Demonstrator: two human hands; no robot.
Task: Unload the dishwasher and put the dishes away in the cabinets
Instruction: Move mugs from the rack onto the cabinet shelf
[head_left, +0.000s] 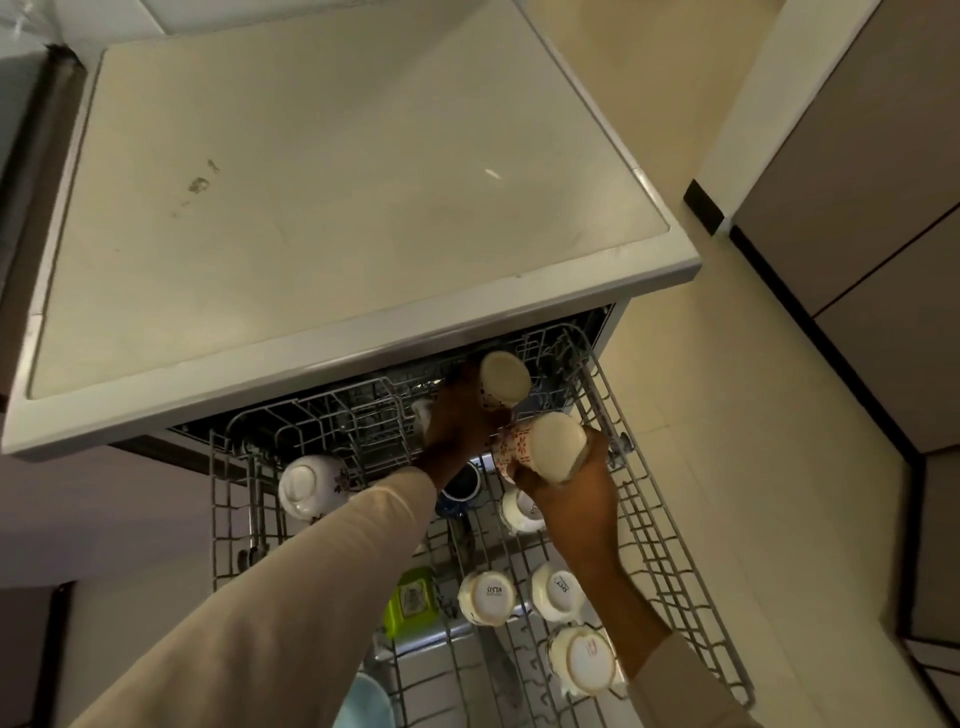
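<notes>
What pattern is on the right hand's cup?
Red floral motifs on the white ceramic cup, head view.

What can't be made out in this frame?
Head view:
Cup in left hand, cup in right hand: insides face away.
Dark mug: mostly under the left wrist.
Blue dish: cut by bottom edge, behind sleeve.
Rack's back: dark under the dishwasher top.
Green lid's label: too small.

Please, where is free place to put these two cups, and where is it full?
The countertop above the rack is bare apart from small stains. In the rack, the back-left tines between the bowl and the left hand are free. The near-right part is crowded with upturned cups.
</notes>
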